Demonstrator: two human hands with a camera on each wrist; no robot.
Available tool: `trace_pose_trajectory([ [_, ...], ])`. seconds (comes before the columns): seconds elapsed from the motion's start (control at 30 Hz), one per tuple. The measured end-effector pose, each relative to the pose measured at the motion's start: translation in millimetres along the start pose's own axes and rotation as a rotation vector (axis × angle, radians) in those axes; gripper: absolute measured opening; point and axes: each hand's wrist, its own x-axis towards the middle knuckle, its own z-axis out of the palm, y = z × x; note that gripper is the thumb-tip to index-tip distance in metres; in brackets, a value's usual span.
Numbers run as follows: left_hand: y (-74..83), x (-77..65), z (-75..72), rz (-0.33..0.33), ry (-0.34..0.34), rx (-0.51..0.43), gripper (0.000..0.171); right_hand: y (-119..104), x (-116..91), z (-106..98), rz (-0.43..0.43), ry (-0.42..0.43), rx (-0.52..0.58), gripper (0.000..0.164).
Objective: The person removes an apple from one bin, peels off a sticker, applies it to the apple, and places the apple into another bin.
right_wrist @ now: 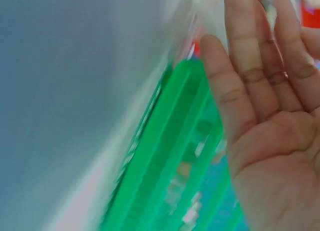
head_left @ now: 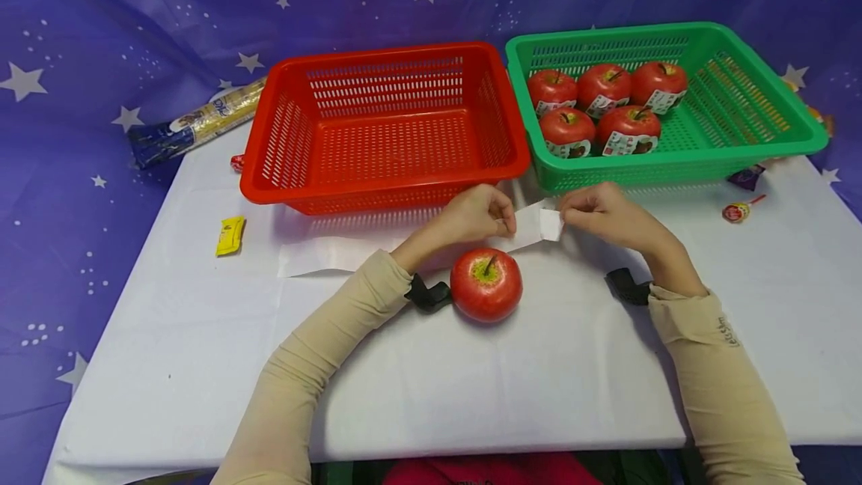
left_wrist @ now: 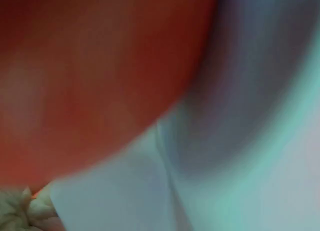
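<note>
A long white paper strip lies across the table in front of the baskets, its right end lifted. My left hand pinches that raised part with curled fingers. At its far right end, beside a small bright white patch, my right hand pinches the edge between thumb and forefinger. In the right wrist view the other fingers are fairly straight. Just below the left hand stands a red apple, stem up, with no label showing. It fills much of the left wrist view as a blur.
Behind the hands are a red basket, with nothing in it, and a green basket holding several labelled apples. A yellow packet lies left, a lollipop right. A long blue-and-gold package rests at the back left.
</note>
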Motion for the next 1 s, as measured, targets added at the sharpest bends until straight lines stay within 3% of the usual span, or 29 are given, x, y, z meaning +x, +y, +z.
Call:
trace_pose_trajectory([
  [0.07, -2.8, -1.2, -3.5, -0.029, -0.019, 0.053, 0.004, 5, -5, -8, -0.009, 0.066, 0.182, 0.025],
  [0.17, -7.2, -3.0, -7.9, -0.058, -0.06, 0.088, 0.012, 15, -10, -18, -0.145, 0.081, 0.614, 0.043],
  [0.27, -9.1, -4.9, -10.2, -0.028, -0.071, 0.121, 0.015, 22, -9, -20, -0.336, -0.053, 0.983, 0.064],
  [0.37, -6.7, -8.9, -12.0, 0.054, -0.072, 0.197, 0.018, 20, -8, -16, -0.417, -0.214, 1.084, 0.07],
  [0.5, 3.5, -22.3, -17.9, 0.189, -0.088, 0.319, 0.027, 4, -8, -10, -0.36, -0.276, 0.958, 0.062],
  [0.63, 16.6, -49.0, -24.4, 0.26, -0.134, 0.338, 0.041, -13, -8, -2, -0.297, -0.275, 0.745, 0.043],
  [0.7, 21.6, -64.1, -24.1, 0.301, -0.158, 0.379, 0.058, -19, -8, 2, -0.265, -0.249, 0.67, 0.034],
  [0.8, 24.4, -79.6, -17.0, 0.363, -0.167, 0.522, 0.085, -26, -8, 7, -0.214, -0.213, 0.614, 0.026],
  [0.9, 21.2, -81.4, -9.2, 0.379, -0.144, 0.607, 0.094, -30, -8, 11, -0.156, -0.212, 0.556, 0.025],
  [1.0, 13.7, -75.1, -9.7, 0.298, -0.142, 0.546, 0.087, -35, -8, 18, -0.15, -0.215, 0.521, 0.031],
])
